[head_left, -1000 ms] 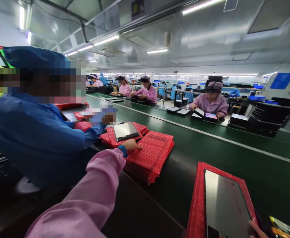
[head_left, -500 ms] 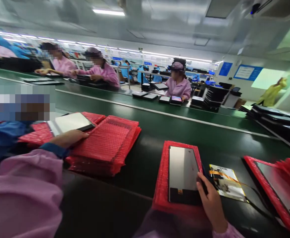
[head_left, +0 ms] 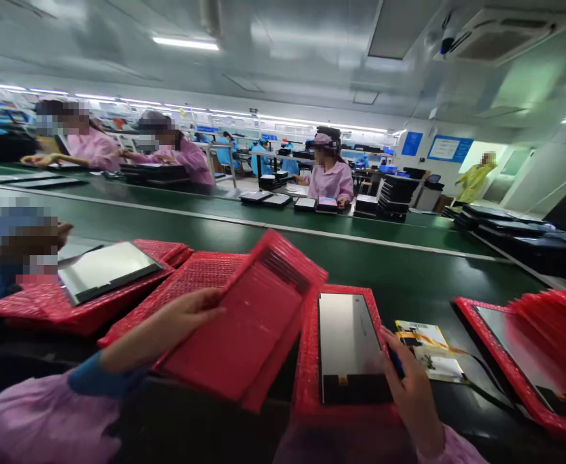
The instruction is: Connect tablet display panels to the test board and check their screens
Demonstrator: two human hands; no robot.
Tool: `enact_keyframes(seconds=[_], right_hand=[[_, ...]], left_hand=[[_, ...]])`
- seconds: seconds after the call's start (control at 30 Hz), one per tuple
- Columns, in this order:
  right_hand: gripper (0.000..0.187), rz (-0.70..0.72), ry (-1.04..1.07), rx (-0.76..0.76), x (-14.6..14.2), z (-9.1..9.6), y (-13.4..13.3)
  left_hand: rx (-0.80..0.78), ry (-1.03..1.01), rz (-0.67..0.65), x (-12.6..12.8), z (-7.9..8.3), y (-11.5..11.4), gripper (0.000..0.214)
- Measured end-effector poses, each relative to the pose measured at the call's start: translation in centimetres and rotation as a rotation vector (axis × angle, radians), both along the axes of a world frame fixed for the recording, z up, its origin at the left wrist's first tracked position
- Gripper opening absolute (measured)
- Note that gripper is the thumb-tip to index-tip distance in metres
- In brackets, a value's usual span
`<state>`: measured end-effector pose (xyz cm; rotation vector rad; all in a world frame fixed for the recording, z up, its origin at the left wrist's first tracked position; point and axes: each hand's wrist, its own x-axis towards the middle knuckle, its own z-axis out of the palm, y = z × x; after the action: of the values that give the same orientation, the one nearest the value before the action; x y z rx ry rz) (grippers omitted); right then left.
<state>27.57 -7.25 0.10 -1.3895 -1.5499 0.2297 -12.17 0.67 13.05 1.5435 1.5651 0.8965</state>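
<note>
My left hand (head_left: 186,316) grips a red bubble-wrap bag (head_left: 249,316) by its left side, lifted and tilted above a stack of similar bags (head_left: 167,283). A display panel (head_left: 348,328), silvery with a black lower strip, lies on another red bubble-wrap bag (head_left: 307,367) in front of me. My right hand (head_left: 409,380) is at the panel's right edge, its fingers closed around a slim dark blue thing (head_left: 395,362) that I cannot make out. To its right is a small circuit board (head_left: 435,354) with an orange flex cable and black leads.
Another panel (head_left: 111,267) rests on red bags at left, beside a co-worker's hand (head_left: 63,233). At right, a panel (head_left: 510,348) lies among red bags (head_left: 561,328). A green conveyor belt (head_left: 409,274) runs across; co-workers sit beyond, near stacked black trays (head_left: 396,196).
My left hand has lifted a red bag off the stack and moved it right, toward the panel. My right hand stays at the panel's edge. The view has turned slightly right.
</note>
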Motion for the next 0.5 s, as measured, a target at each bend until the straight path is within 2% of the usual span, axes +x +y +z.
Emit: enact_keyframes(seconds=[0.07, 0.2, 0.4, 0.5], right_hand=[[0.039, 0.02, -0.01, 0.045, -0.4, 2.2, -0.3], [0.039, 0.074, -0.023, 0.039, -1.5, 5.2, -0.7], [0.013, 0.096, 0.052, 0.007, -2.3, 5.6, -1.1], [0.013, 0.234, 0.088, -0.065, -2.1, 5.6, -1.5]], left_hand=[[0.012, -0.019, -0.174, 2.1, -0.3, -1.9, 0.039], [0.016, 0.023, -0.353, 5.0, -0.7, -4.8, 0.024], [-0.004, 0.121, -0.436, 5.9, -0.3, -6.3, 0.018], [-0.024, 0.141, -0.443, 6.0, -0.1, -6.4, 0.019]])
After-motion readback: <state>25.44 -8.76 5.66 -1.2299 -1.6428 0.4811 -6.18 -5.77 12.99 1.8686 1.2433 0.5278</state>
